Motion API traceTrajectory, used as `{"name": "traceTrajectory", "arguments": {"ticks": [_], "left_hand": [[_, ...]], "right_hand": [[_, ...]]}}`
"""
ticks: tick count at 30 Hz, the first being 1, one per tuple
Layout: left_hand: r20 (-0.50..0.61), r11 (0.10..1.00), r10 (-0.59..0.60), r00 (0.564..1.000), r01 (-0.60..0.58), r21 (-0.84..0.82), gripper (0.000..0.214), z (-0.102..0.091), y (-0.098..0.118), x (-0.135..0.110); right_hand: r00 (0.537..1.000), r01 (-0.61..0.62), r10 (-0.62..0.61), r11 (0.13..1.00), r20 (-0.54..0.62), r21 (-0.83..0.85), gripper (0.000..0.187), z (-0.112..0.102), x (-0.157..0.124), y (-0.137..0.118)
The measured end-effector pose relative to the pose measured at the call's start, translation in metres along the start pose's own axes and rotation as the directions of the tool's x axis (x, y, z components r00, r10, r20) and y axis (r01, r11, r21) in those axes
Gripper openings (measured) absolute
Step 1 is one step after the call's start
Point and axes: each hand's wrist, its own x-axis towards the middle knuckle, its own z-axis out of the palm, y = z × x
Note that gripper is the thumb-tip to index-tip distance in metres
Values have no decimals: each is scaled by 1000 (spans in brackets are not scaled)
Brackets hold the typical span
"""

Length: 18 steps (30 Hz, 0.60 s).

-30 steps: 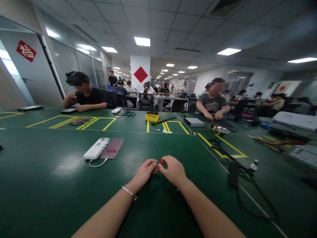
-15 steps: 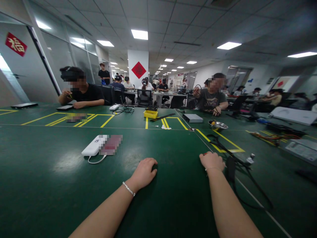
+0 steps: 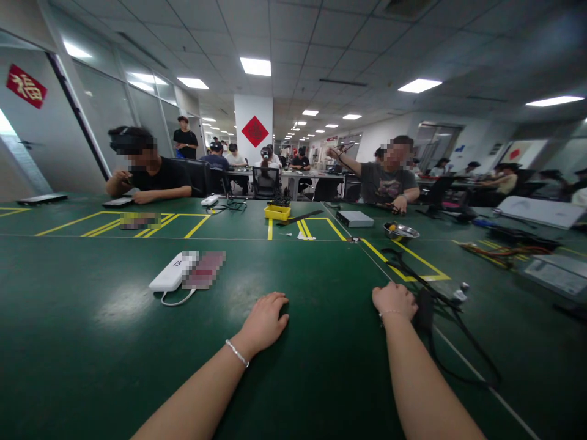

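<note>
My left hand (image 3: 266, 321) rests palm down on the green table (image 3: 330, 379), thumb apart from the fingers, with nothing visible in it. A white power bank (image 3: 174, 272) lies ahead and to its left, joined by a short white cable (image 3: 178, 300) to a blurred-out flat object (image 3: 205, 270). My right hand (image 3: 395, 300) lies on the table with its fingers curled under; whatever they may hold is hidden. Close to its right side runs a black cable (image 3: 463, 333) with a dark block (image 3: 425, 310) beside the wrist.
Across the table two people (image 3: 158, 177) sit working, one with an arm raised. Toward the far side stand a yellow bin (image 3: 277, 212), a grey metal box (image 3: 354, 219) and a metal bowl (image 3: 402, 232). On the right lie loose wires and a power supply (image 3: 557, 274).
The person across on the right has raised an arm up and outward, holding something dark and thin. My hands have stayed almost still; the view has shifted slightly.
</note>
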Motion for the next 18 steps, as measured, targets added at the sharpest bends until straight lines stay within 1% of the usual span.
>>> {"name": "traceTrajectory", "arguments": {"ticks": [2, 3, 4, 5, 6, 7, 9, 11, 12, 13, 14, 16, 17, 18], "left_hand": [[5, 1000, -12, 1000, 12, 6, 35, -1, -1, 0], [8, 1000, -16, 1000, 16, 8, 35, -1, -1, 1], [8, 1000, -17, 1000, 17, 9, 35, -2, -2, 1], [6, 1000, -19, 1000, 19, 11, 35, -2, -3, 1], [3, 1000, -18, 1000, 18, 11, 35, -2, -4, 1], [-4, 1000, -17, 1000, 17, 13, 35, -2, -5, 1], [-17, 999, -25, 1000, 25, 22, 37, 0, -7, 1], [-46, 998, -31, 998, 33, 49, 41, 3, -9, 1], [-48, 997, -44, 998, 47, 66, 42, 4, -9, 1], [-48, 994, -64, 997, 68, 84, 43, 5, -9, 1], [-42, 991, -83, 996, 87, 99, 43, 6, -9, 1], [-25, 986, -113, 993, 115, 120, 43, 6, -8, 1], [-17, 985, -119, 993, 120, 125, 43, 6, -8, 1], [-9, 985, -121, 993, 122, 125, 43, 5, -8, 1]], "right_hand": [[989, 143, -143, 990, -38, 8, 50, -1, -5, -13], [970, 243, -242, 970, -41, 20, 51, -2, -10, -22], [937, 348, -347, 937, -29, 40, 51, -2, -16, -32], [893, 450, -450, 891, -5, 68, 51, -3, -24, -43], [837, 542, -547, 834, 22, 100, 51, -2, -35, -54], [774, 621, -631, 773, 53, 133, 50, -1, -47, -65], [631, 743, -767, 640, 114, 193, 51, 2, -74, -83], [487, 822, -855, 517, 175, 239, 52, 7, -100, -96], [432, 842, -878, 474, 205, 257, 51, 9, -110, -100], [389, 854, -891, 444, 233, 272, 50, 10, -118, -102], [357, 860, -899, 423, 254, 286, 50, 11, -122, -104], [311, 867, -912, 388, 268, 312, 47, 11, -121, -103], [303, 869, -916, 379, 262, 319, 46, 9, -116, -102], [315, 867, -915, 385, 251, 317, 45, 8, -108, -99]]}}
